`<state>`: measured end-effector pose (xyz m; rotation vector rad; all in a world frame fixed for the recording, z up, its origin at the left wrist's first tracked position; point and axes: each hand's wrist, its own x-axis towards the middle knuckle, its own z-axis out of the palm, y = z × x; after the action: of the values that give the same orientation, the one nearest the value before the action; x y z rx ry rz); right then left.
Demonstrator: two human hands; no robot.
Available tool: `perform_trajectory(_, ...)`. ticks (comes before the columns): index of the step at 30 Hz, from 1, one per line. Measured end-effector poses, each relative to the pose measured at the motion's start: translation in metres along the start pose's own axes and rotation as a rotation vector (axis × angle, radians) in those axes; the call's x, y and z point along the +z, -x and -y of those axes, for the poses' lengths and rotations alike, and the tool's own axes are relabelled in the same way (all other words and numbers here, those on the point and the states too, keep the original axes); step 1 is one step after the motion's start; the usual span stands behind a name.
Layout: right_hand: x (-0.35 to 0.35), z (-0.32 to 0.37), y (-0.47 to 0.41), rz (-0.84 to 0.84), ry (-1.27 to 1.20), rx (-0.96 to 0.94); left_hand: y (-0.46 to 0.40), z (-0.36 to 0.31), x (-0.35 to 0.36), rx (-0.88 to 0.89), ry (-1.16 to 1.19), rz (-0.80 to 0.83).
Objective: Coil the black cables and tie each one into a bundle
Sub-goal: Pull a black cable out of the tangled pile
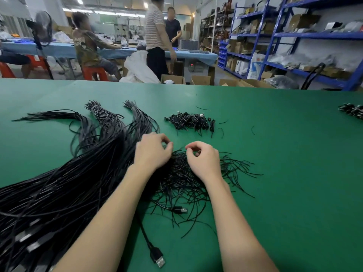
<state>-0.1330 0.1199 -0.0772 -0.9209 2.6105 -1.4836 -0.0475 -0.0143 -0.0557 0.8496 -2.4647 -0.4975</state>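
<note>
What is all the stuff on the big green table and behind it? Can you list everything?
long black cables: a big heap, black, left side of the table
thin black tie strips: loose pile, black, under the hands
small coiled cable bundles: a small pile, black, middle, farther back
loose USB cable: one, black with a silver plug, near edge
green table: one, green
blue metal shelves: blue, back right
left hand: fingers curled, over the ties
right hand: fingertips pinched, over the ties

The long black cables (pixel 59 193) ran off the left edge; both hands' fingertips hid whatever they pinched.
</note>
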Motion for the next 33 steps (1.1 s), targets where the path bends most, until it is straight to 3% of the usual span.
perform_trajectory(9, 0.007, 0.004, 0.002, 0.018, 0.041, 0.038, 0.001, -0.003, 0.012, -0.083, -0.182, 0.072)
perform_trajectory(16, 0.009, 0.013, 0.004, 0.037, 0.092, -0.002, -0.008, 0.010, 0.003, -0.136, -0.208, -0.007)
perform_trajectory(26, 0.007, 0.015, 0.004, 0.080, 0.078, 0.009, -0.009, 0.013, 0.002, -0.203, -0.294, 0.079)
perform_trajectory(30, 0.009, 0.014, 0.004, 0.084, 0.070, 0.014, -0.009, 0.011, -0.001, -0.237, -0.244, 0.110)
perform_trajectory(33, 0.009, 0.013, 0.003, 0.069, 0.029, 0.008, -0.011, 0.015, -0.006, -0.287, -0.029, 0.123)
